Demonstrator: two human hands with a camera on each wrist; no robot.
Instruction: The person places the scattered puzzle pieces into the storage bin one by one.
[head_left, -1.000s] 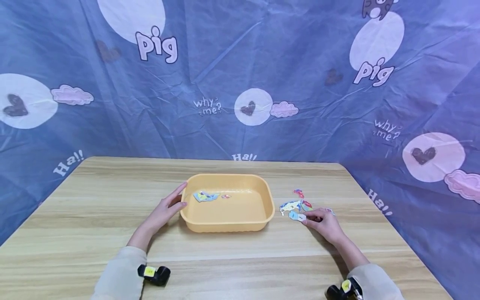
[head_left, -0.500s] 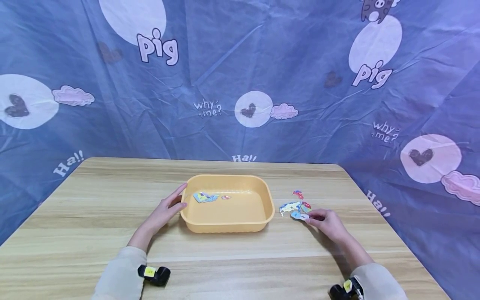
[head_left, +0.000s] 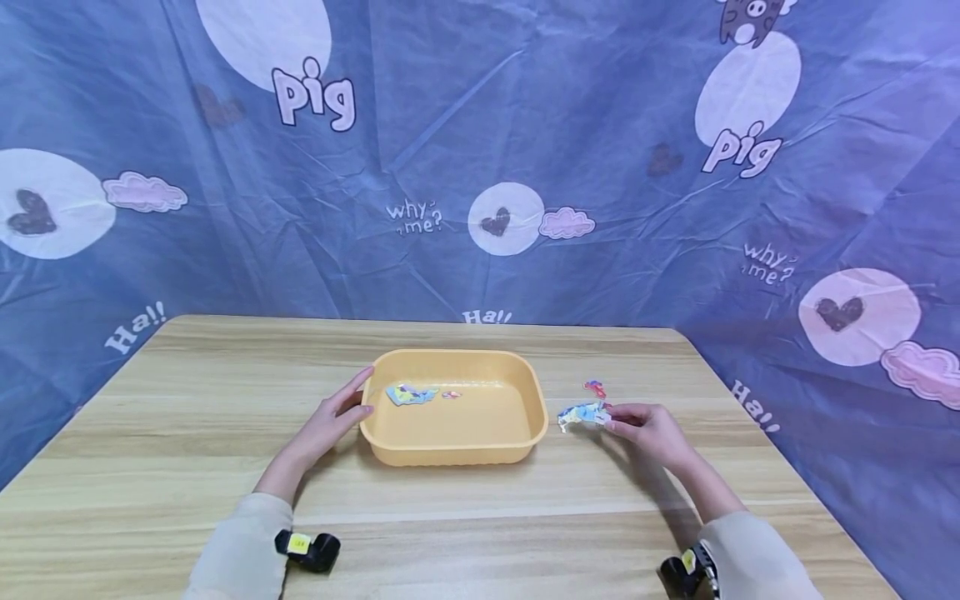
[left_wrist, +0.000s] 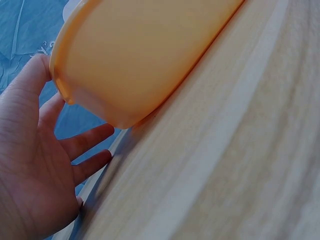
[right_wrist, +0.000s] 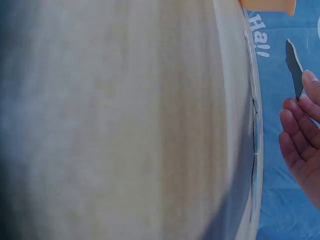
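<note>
A shallow yellow plastic tray (head_left: 457,454) stands on the wooden table. My left hand (head_left: 326,425) holds its left rim, the thumb (left_wrist: 37,75) at the rim's edge and the other fingers spread along the outer wall. Right of the tray, my right hand (head_left: 651,433) pinches a thin, flat cutout piece (right_wrist: 294,65) between thumb and fingertips. It is raised over the table, light blue and white on its face, grey on the back. Beneath and beside it lies a blue, white and yellow flat piece (head_left: 573,414), partly covered in the head view.
Inside the tray lie a blue and yellow cutout (head_left: 411,394) and a small red and white one (head_left: 452,395). A red and blue piece (head_left: 595,389) rests on the table beyond my right hand. A blue printed cloth (head_left: 360,233) hangs behind the table.
My right hand has gripped the light-blue and white piece, raised it off the table and shifted slightly away from me over the other pieces. The left hand and tray have stayed put.
</note>
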